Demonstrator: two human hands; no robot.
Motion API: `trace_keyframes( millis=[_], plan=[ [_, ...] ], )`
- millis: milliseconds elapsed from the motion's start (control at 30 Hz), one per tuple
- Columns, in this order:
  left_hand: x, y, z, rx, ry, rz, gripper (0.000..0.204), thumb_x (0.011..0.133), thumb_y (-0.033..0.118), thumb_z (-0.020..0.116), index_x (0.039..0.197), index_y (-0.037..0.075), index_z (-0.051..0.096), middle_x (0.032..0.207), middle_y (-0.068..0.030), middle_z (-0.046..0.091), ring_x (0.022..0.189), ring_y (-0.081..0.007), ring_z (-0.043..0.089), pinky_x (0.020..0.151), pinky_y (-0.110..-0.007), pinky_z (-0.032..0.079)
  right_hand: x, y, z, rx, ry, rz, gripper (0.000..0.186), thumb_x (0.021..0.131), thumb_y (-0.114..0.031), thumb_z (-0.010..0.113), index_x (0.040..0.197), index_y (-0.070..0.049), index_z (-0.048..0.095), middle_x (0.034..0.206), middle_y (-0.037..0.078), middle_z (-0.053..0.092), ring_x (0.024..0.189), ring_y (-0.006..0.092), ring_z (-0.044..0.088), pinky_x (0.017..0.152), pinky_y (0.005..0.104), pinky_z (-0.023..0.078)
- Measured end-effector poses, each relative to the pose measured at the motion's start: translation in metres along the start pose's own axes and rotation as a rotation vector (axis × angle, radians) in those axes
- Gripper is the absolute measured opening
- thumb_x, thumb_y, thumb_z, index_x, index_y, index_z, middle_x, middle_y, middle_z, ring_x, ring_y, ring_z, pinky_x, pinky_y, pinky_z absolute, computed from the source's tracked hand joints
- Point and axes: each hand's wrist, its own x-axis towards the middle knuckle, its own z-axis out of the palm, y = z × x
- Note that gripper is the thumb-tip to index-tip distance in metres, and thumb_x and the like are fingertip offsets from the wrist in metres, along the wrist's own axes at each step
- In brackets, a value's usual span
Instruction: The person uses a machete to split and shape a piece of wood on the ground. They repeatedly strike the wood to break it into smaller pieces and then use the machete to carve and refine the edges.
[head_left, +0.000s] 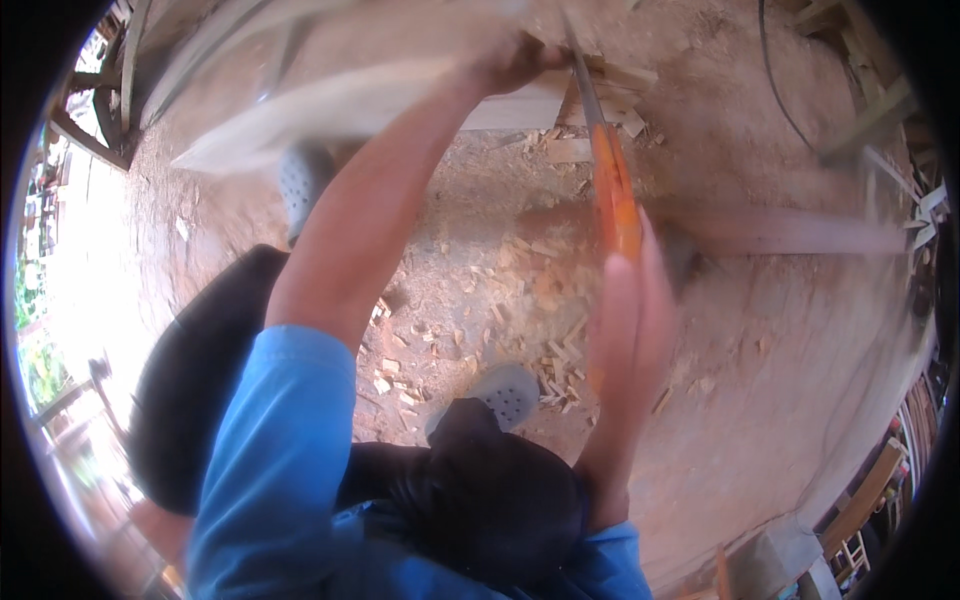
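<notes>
My right hand (635,310), blurred by motion, is wrapped round the orange handle (612,190) of a handsaw. Its narrow grey blade (584,80) points away from me, across the end of a pale wooden board (330,108). Close to the left of the blade, my left hand (515,66) grips the board, with the thumb side toward the saw; its fingers are partly hidden and smeared. The board reaches out to the left, also blurred.
Wood offcuts and chips (565,365) litter the brown floor near my grey clogs (505,392). A beam (790,228) lies to the right. A dark cable (775,75) runs across the floor at the far right. Stacked timber (870,490) stands at the lower right.
</notes>
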Motion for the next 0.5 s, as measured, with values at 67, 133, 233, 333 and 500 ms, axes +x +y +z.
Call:
trace_keyframes(
  millis=[67,133,233,333,500],
  plan=[
    [0.001,-0.001,0.002,0.014,-0.030,-0.019,0.058,0.101,0.069,0.041,0.116,0.026,0.078,0.099,-0.0160,0.075,0.095,-0.0331,0.072,0.086,-0.048,0.054,0.001,0.002,0.000,0.019,0.004,-0.008,0.055,0.101,-0.022,0.051,0.150,0.002,0.047,0.096,0.013,0.067,0.080,0.0154,0.059,0.075,0.0297,0.049],
    [0.003,-0.004,0.003,0.049,-0.084,-0.032,0.055,0.102,0.067,0.040,0.120,0.030,0.077,0.105,-0.0146,0.075,0.097,-0.0318,0.072,0.087,-0.048,0.055,0.001,0.003,0.000,0.036,-0.005,-0.003,0.055,0.101,-0.022,0.051,0.150,0.003,0.047,0.097,0.014,0.067,0.082,0.0154,0.059,0.076,0.0299,0.049],
    [0.005,-0.011,0.009,-0.026,-0.040,0.032,0.055,0.101,0.069,0.039,0.121,0.033,0.076,0.104,-0.0155,0.075,0.096,-0.0332,0.071,0.088,-0.048,0.055,0.004,0.003,0.000,0.019,-0.012,0.088,0.055,0.101,-0.022,0.051,0.150,0.003,0.047,0.099,0.014,0.067,0.084,0.0154,0.059,0.078,0.0299,0.049],
    [0.011,-0.020,0.014,0.117,-0.099,-0.023,0.055,0.101,0.070,0.039,0.122,0.034,0.075,0.104,-0.0156,0.075,0.095,-0.0335,0.071,0.088,-0.048,0.055,0.004,0.001,0.000,0.070,-0.040,0.092,0.055,0.100,-0.021,0.051,0.150,0.003,0.047,0.102,0.014,0.067,0.086,0.0155,0.060,0.080,0.0296,0.049],
    [0.013,-0.024,0.017,0.165,-0.139,-0.071,0.053,0.102,0.068,0.038,0.121,0.035,0.075,0.102,-0.0145,0.075,0.094,-0.0331,0.072,0.088,-0.048,0.056,0.001,0.005,-0.001,0.090,-0.013,0.039,0.054,0.101,-0.020,0.049,0.149,0.003,0.048,0.107,0.012,0.067,0.086,0.0146,0.059,0.080,0.0282,0.049]
  ],
)
